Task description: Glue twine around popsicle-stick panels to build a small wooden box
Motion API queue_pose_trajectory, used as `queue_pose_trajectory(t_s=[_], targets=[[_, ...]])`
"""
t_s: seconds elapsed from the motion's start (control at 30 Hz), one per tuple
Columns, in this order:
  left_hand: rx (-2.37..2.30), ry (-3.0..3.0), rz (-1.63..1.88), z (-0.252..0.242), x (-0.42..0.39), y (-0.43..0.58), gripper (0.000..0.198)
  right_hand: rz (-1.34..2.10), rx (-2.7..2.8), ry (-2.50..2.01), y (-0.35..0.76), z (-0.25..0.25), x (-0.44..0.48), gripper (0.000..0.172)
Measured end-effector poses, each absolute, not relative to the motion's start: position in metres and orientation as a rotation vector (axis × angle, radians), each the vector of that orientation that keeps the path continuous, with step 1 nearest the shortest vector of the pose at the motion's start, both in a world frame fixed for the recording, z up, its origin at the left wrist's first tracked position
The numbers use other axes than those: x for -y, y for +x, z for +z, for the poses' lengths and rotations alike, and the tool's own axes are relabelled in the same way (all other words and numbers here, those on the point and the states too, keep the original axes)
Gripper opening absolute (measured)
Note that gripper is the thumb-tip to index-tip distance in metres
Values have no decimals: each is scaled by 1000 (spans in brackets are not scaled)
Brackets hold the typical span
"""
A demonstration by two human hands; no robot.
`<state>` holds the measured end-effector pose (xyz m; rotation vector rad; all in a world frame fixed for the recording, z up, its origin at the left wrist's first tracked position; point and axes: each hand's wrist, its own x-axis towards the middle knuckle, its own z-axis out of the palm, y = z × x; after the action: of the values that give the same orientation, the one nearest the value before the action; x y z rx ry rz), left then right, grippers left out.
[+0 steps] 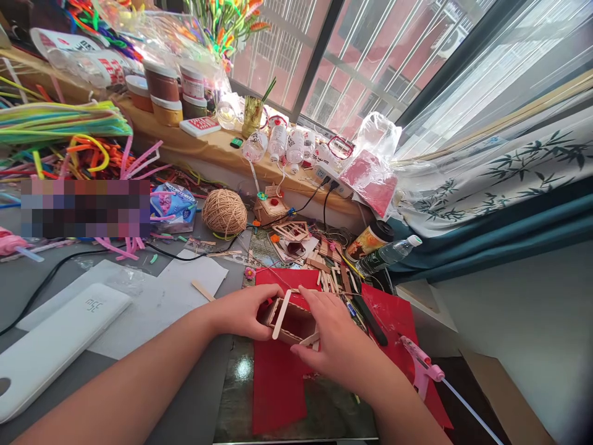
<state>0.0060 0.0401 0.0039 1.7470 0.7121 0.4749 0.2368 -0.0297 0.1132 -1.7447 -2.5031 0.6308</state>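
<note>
A small open-topped cardboard box point(293, 327) sits between my two hands, over red paper point(280, 389) on a dark glossy board. My left hand point(243, 311) grips its left side, thumb at the near corner and fingers behind. From the right, my right hand point(333, 327) closes round the other side, its fingers over the far edge and its thumb near the front corner. One pale craft stick point(282, 315) lies across the box's open top near the left end. Another craft stick point(310, 340) rests at the right corner, partly hidden by my right hand.
A pink glue gun point(419, 364) lies at the right. Behind the box are scattered craft sticks point(327, 272), a twine ball point(225, 212), a dark-lidded cup point(369, 241) and a plastic bottle point(389, 256). A white device point(69, 340) rests on paper at the left.
</note>
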Motion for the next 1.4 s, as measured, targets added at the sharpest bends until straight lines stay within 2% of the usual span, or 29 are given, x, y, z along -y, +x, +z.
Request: queue_pose_trajectory(t_s=[0.2,0.27,0.37,0.4,0.63,0.87,1.0,1.13,1.23,1.4], targets=[[-709,1728,455,4,-40,6,50,696,2380,-1683,257,113,33,90],[-719,1727,464,4,-39,5,48,649,2235,-1687,271,108,38,72],[-730,1727,466,4,-39,5,46,547,2004,-1665,295,92,45,34],[-735,1724,464,4,-39,5,46,560,1969,-1648,303,86,47,30],[-715,1690,456,5,-39,8,47,566,2010,-1487,328,46,56,31],[-692,1641,444,7,-39,9,47,389,2052,-1341,324,41,57,25],[-713,1683,454,7,-38,9,46,286,1784,-1381,319,43,62,17],[-711,1717,501,5,-37,12,47,361,1459,-1423,312,40,66,10],[-735,1735,537,5,-36,14,46,497,1235,-1427,308,33,70,15],[-804,1778,578,4,-35,17,46,661,969,-1471,307,21,78,33]])
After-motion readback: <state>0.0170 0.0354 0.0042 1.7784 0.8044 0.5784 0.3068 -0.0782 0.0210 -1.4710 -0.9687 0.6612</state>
